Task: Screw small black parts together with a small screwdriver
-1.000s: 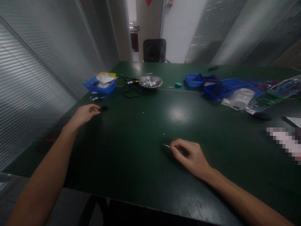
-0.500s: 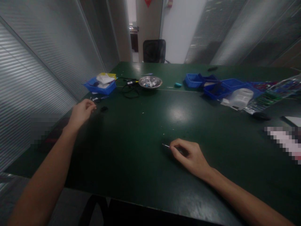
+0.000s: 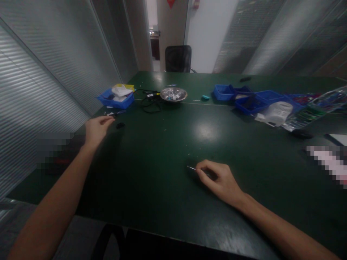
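My right hand (image 3: 221, 180) rests low over the table, thumb and forefinger pinching a thin metal rod (image 3: 191, 168) whose tip points left; its other end is hidden in the fingers. At the left, my left hand (image 3: 97, 130) is raised with its fingertips pressed together. Whether something small is in that pinch I cannot make out. Just right of its fingertips lies a small black object (image 3: 120, 125), and behind them are small scraps (image 3: 110, 114) and dark bits.
A blue bin (image 3: 116, 103) with white packaging stands at the back left. Beside it are a black cable (image 3: 151, 110) and a metal bowl (image 3: 173, 94) with small white and blue pieces. Blue trays (image 3: 223, 93) and plastic bags (image 3: 279, 112) crowd the right; tiny white bits dot the green table (image 3: 151, 180).
My left hand has moved slightly to the right, closer to the small black object, its fingers still pinched. The right hand and the metal rod have stayed put.
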